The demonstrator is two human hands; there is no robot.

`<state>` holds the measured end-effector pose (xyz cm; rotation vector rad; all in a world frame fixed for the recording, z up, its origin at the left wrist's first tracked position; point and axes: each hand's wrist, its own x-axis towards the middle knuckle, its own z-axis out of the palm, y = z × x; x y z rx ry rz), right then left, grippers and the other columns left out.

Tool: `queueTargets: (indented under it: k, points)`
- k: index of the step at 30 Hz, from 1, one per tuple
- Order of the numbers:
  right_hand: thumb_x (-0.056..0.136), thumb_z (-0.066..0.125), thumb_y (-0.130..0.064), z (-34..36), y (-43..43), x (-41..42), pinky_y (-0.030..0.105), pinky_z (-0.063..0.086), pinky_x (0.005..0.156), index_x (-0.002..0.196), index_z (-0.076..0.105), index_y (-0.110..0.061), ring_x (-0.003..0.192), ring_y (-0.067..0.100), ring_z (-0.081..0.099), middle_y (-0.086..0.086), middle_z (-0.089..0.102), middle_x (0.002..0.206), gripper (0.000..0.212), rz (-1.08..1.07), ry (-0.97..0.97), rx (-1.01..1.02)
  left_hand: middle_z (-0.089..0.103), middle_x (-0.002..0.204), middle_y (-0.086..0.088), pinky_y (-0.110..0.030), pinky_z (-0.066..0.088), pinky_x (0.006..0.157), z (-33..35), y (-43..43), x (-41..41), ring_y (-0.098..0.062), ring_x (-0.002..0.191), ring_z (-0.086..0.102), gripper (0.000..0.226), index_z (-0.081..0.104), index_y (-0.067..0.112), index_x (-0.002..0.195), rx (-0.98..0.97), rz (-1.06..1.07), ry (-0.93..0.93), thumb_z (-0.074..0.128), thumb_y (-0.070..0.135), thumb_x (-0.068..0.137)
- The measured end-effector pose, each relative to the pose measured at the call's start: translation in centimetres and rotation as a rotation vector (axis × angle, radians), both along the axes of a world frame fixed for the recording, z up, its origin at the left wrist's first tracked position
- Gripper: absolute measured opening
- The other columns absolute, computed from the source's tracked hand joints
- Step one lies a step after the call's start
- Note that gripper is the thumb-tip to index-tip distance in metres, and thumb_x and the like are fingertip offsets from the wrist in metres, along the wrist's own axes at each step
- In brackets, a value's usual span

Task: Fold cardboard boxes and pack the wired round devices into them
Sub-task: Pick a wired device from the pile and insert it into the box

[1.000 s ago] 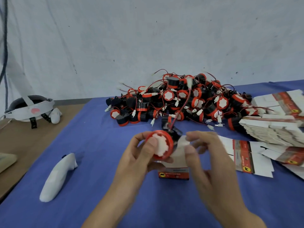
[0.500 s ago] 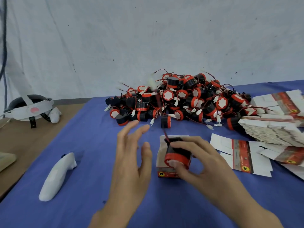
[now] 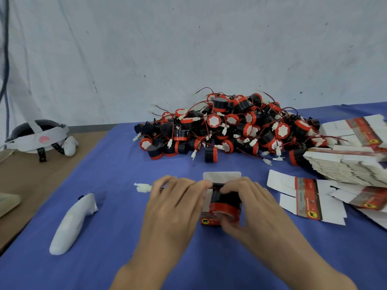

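The right grip clamps the round device half inside the box mid-way across the bench, the left grip curls on its 9 o'clock wall, and the connector lying at 9 o'clock likely needs tucking in first.

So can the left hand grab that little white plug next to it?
Probably yes. The white plug lies on the blue cloth right beside the left hand, with nothing between them. That hand is at the box, though, so it would have to leave it first.

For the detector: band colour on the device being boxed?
Red band on the black device; head view.
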<state>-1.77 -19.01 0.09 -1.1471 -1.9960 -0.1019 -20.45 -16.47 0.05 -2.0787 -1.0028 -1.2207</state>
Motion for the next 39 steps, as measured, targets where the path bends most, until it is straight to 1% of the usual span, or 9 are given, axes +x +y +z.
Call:
queueTargets:
  k: [3,7,11,18,23,26,30,35,39]
  points:
    - [0.080,0.071,-0.035,0.1,-0.2,0.0,0.015,0.043,0.077,0.137,0.030,-0.045,0.097,0.005,0.047,-0.028,0.041,0.119,0.072,-0.004,0.011,-0.076,0.066,0.091,0.004,-0.029,0.042,0.085,0.0,-0.1,0.4,-0.015,0.083,0.056,0.020,0.074,0.013,0.105,-0.015,-0.077,-0.068,0.055,0.015,0.099]
    - [0.089,0.058,-0.047,0.4,-0.2,-0.1,0.000,0.035,0.086,0.129,0.028,-0.066,0.111,-0.010,0.043,-0.041,0.036,0.126,0.053,0.080,0.084,-0.230,0.063,0.095,0.018,-0.015,0.042,0.084,0.2,-0.5,0.6,-0.006,0.089,0.056,0.017,0.065,0.036,0.111,-0.205,-0.121,-0.266,0.054,0.031,0.099]
    - [0.083,0.063,-0.058,0.7,-0.2,-0.3,0.003,0.038,0.088,0.122,0.045,-0.059,0.112,-0.011,0.052,-0.034,0.052,0.123,0.043,0.153,0.407,-0.348,0.065,0.094,0.029,-0.010,0.045,0.074,1.0,-0.7,0.6,0.000,0.093,0.064,0.017,0.053,0.065,0.105,-0.547,-0.145,-0.488,0.045,0.052,0.100]
    - [0.072,0.074,-0.044,0.9,-0.1,-1.3,0.013,0.055,0.076,0.119,0.057,-0.028,0.098,0.006,0.072,-0.016,0.072,0.109,0.052,0.374,1.079,-0.486,0.073,0.084,0.011,-0.013,0.051,0.062,0.5,-1.2,3.0,-0.006,0.074,0.067,0.022,0.070,0.036,0.100,-0.786,-0.380,-0.869,0.052,0.025,0.099]
    - [0.074,0.078,-0.038,0.0,0.3,-1.6,0.024,0.059,0.081,0.126,0.056,-0.041,0.103,0.022,0.073,0.002,0.073,0.111,0.056,0.418,1.344,-0.511,0.071,0.103,0.025,-0.014,0.052,0.079,-0.2,-1.9,4.0,0.000,0.097,0.067,0.032,0.065,0.044,0.120,-0.792,-0.329,-0.856,0.045,0.042,0.095]
    - [0.084,0.077,-0.038,0.0,0.4,-1.4,0.026,0.058,0.086,0.133,0.056,-0.052,0.113,0.019,0.069,-0.005,0.071,0.118,0.055,0.445,1.302,-0.495,0.059,0.109,0.039,-0.003,0.041,0.084,-0.5,-2.4,4.3,0.011,0.107,0.058,0.037,0.055,0.055,0.128,-0.763,-0.261,-0.772,0.041,0.051,0.094]
    - [0.084,0.076,-0.046,0.1,0.3,-1.3,0.024,0.058,0.084,0.122,0.065,-0.048,0.114,0.012,0.068,-0.014,0.068,0.123,0.040,0.389,1.245,-0.455,0.049,0.103,0.032,-0.001,0.039,0.077,-0.6,-2.5,4.4,0.008,0.100,0.055,0.025,0.052,0.070,0.112,-0.792,-0.171,-0.769,0.040,0.059,0.092]
    - [0.086,0.068,-0.048,-0.1,0.0,-1.1,0.022,0.057,0.088,0.122,0.061,-0.050,0.109,0.008,0.069,-0.019,0.065,0.122,0.037,0.343,1.104,-0.416,0.067,0.093,0.017,-0.008,0.046,0.071,0.0,-1.6,3.4,-0.002,0.089,0.061,0.016,0.070,0.043,0.097,-0.881,-0.223,-0.858,0.056,0.036,0.098]
    - [0.082,0.065,-0.048,0.0,-0.1,-1.1,0.017,0.055,0.084,0.113,0.062,-0.053,0.106,0.000,0.068,-0.025,0.064,0.119,0.032,0.325,1.057,-0.403,0.066,0.067,0.015,-0.009,0.043,0.056,0.9,-1.4,2.7,0.002,0.059,0.055,0.021,0.071,0.029,0.089,-0.941,-0.380,-0.929,0.055,0.020,0.100]
